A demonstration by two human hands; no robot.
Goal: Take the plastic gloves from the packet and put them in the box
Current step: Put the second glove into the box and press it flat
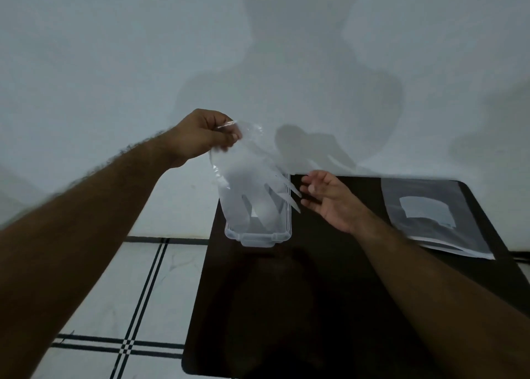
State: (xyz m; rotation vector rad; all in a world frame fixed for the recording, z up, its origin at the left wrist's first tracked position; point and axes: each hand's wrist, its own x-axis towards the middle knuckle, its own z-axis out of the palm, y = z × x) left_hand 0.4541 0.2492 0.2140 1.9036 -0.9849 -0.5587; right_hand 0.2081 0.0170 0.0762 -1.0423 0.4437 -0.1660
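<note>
Worktop [329, 307]: dark, glossy, round-cornered, against the wall. Wall [114, 48]: plain pale, shadowed above worktop. Floor [94, 298]: white tiles, black lines, left of worktop.

I see a clear, faintly whitish glove [246, 177] and a clear box [259, 235] on a very dark table [315, 292], black or maybe dark brown. The packet [430, 215] is grey-translucent with a pale label. The floor [114, 292] is white with black double lines; the wall [114, 48] is pale blue-grey.

A dark table [329, 307] stands on white tiled floor [94, 307]
</note>
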